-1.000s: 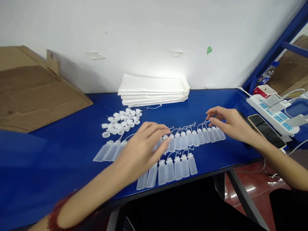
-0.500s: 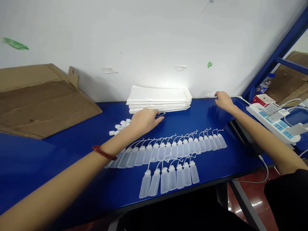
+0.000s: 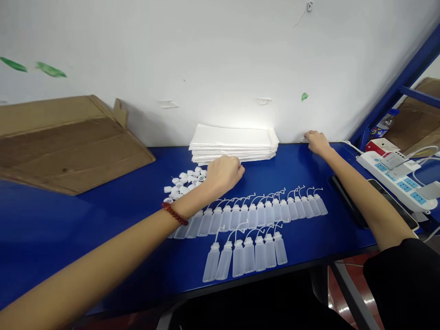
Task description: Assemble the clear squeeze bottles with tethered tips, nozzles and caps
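The left hand [image 3: 225, 174] is clenched at the front edge of the stack of white bags [image 3: 237, 140], which lies against the wall. The right hand [image 3: 318, 141] rests near its right end, and I cannot tell its grip. Nearer, small bottles [image 3: 261, 213] lie in rows, probably for easy picking.

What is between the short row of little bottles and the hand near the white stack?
The long row of little bottles lies there, on the blue table, between the short row and the left hand. The head view shows it.

Bare forearms; red bead bracelet [image 3: 174, 214]; black sleeve [image 3: 402, 275].
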`<state>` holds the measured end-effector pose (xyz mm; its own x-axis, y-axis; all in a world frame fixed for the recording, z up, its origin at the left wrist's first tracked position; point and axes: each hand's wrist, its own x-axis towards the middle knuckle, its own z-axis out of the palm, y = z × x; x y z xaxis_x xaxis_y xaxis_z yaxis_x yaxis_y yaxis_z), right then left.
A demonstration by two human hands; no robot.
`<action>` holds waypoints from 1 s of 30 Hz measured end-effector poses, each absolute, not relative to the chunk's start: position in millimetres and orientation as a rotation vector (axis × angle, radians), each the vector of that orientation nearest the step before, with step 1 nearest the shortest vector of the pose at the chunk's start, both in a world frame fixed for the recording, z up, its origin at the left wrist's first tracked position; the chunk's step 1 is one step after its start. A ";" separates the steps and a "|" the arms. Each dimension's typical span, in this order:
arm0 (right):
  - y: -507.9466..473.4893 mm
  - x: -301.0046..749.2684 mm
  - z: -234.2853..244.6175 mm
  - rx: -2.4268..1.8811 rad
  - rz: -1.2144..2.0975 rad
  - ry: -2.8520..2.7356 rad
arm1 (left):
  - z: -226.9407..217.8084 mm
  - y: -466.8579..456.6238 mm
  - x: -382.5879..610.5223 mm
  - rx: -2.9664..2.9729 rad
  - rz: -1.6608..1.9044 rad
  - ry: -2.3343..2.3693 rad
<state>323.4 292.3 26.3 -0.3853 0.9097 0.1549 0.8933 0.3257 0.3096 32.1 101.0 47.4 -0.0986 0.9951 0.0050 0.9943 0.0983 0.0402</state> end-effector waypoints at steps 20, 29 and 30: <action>199.9 318.6 64.4 1.706 0.001 2.951 | 68.3 26.3 29.7 2.185 0.814 1.819; 16.1 291.7 96.7 1.154 -1.494 3.153 | 81.3 -24.8 52.6 2.144 1.294 1.369; 8.7 290.5 96.6 1.128 -1.431 3.208 | 82.1 -28.4 54.6 2.142 1.291 1.354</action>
<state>290.5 8.7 96.6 -0.6806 0.6947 0.2326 0.2912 0.5478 -0.7843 54.6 -28.4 82.1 0.1536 0.8345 0.5292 0.5685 -0.5126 0.6435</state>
